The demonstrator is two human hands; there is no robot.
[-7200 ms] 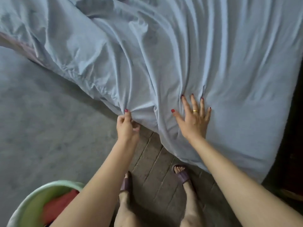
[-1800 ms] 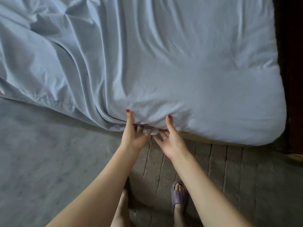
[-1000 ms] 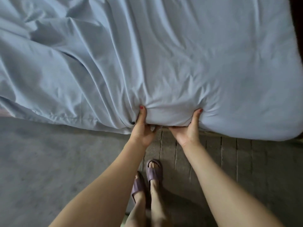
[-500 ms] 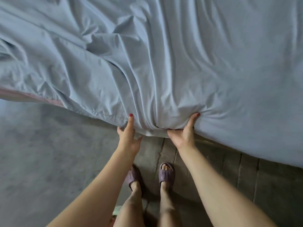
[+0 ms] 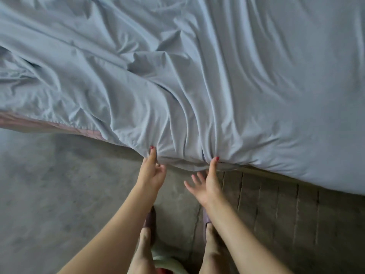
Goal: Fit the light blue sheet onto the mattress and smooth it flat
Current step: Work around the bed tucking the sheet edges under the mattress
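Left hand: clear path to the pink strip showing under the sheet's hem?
Probably yes. The left hand is at the sheet edge, and the pink strip lies bare just to its left, with only open floor between.

Single head cam, looks steeply down, close over bed edge (image 5: 256,169) & floor (image 5: 59,194).

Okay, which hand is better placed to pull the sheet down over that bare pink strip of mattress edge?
Probably the left hand: it pinches the light blue sheet hem right beside the exposed pink mattress edge. The right hand is farther away, fingers spread.
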